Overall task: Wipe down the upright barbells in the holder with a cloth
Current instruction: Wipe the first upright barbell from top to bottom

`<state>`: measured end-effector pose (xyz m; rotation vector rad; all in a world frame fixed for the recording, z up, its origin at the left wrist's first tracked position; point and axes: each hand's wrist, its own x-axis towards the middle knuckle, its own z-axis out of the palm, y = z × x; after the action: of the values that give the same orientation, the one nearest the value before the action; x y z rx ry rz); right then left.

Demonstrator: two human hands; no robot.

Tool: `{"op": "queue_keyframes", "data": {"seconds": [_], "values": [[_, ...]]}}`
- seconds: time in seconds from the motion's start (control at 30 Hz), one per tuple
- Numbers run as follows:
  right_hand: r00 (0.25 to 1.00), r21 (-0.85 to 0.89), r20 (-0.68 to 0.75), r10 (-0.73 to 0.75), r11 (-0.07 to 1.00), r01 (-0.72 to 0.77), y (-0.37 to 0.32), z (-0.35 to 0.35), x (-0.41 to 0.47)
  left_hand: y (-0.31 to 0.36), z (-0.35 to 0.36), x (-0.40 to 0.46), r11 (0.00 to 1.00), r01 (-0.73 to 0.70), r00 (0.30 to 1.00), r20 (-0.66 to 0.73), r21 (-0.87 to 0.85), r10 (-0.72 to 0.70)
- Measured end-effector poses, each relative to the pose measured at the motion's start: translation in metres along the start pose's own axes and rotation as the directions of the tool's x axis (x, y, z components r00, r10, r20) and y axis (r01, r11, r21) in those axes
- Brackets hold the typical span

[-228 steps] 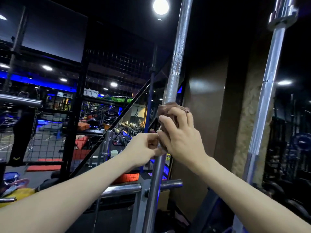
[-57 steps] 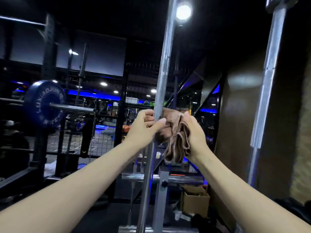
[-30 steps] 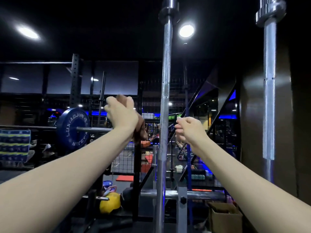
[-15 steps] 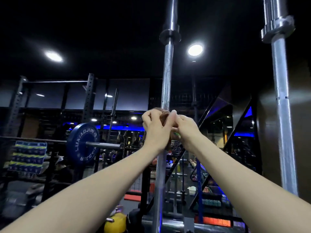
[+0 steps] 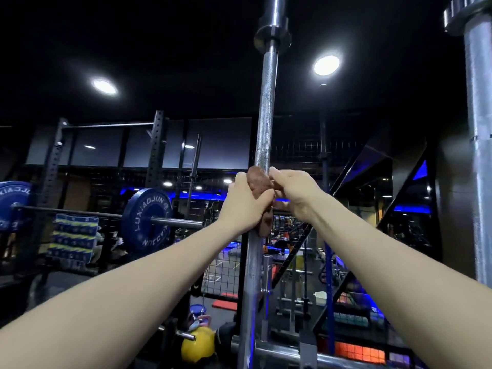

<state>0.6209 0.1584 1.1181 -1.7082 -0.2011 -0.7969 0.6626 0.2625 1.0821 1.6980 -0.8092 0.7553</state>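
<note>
A steel upright barbell [image 5: 267,102] stands straight ahead, its collar high above my hands. A brown cloth [image 5: 258,182] is wrapped round its shaft at about chest height. My left hand [image 5: 246,206] grips the cloth against the bar from the left. My right hand [image 5: 295,190] pinches the cloth's other side from the right. A second upright barbell [image 5: 482,155] stands at the far right, untouched. The holder at the bars' feet is out of view.
A horizontal steel rail [image 5: 279,354] crosses low in front. To the left a rack holds a loaded bar with a blue plate [image 5: 146,217]. A yellow kettlebell [image 5: 198,347] sits on the floor. Mesh fencing and a dark wall lie behind and right.
A second ago my left hand held the cloth off the bar; both hands have since closed the cloth round the shaft. My view has tilted upward.
</note>
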Motion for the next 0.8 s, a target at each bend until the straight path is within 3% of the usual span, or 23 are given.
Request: {"op": "queue_keyframes", "data": {"seconds": [0.1, 0.23, 0.4, 0.57, 0.73, 0.8], "values": [[0.997, -0.100, -0.054, -0.062, 0.993, 0.057, 0.001, 0.009, 0.005, -0.011, 0.001, -0.008, 0.999, -0.020, 0.998, 0.055, 0.031, 0.018], [0.997, 0.029, -0.067, 0.023, 0.999, -0.021, -0.002, 0.013, 0.000, -0.038, 0.007, -0.030, 0.998, -0.028, 0.986, 0.164, 0.055, 0.018], [0.998, -0.005, -0.067, -0.011, 1.000, 0.011, 0.000, 0.010, 0.002, -0.014, 0.008, -0.003, 0.997, 0.005, 1.000, -0.023, -0.082, -0.007], [1.000, 0.042, -0.019, 0.001, 0.999, 0.000, 0.007, 0.005, 0.008, -0.010, 0.015, -0.002, 0.989, -0.008, 0.991, -0.133, 0.149, 0.027], [0.999, 0.022, -0.034, 0.012, 1.000, -0.011, 0.004, 0.006, 0.009, -0.037, 0.026, -0.039, 0.944, -0.043, 0.998, -0.029, 0.327, 0.056], [0.999, -0.014, -0.040, 0.008, 1.000, -0.009, 0.005, 0.006, 0.010, -0.035, 0.026, -0.037, 0.952, -0.015, 1.000, -0.020, 0.305, 0.022]]}}
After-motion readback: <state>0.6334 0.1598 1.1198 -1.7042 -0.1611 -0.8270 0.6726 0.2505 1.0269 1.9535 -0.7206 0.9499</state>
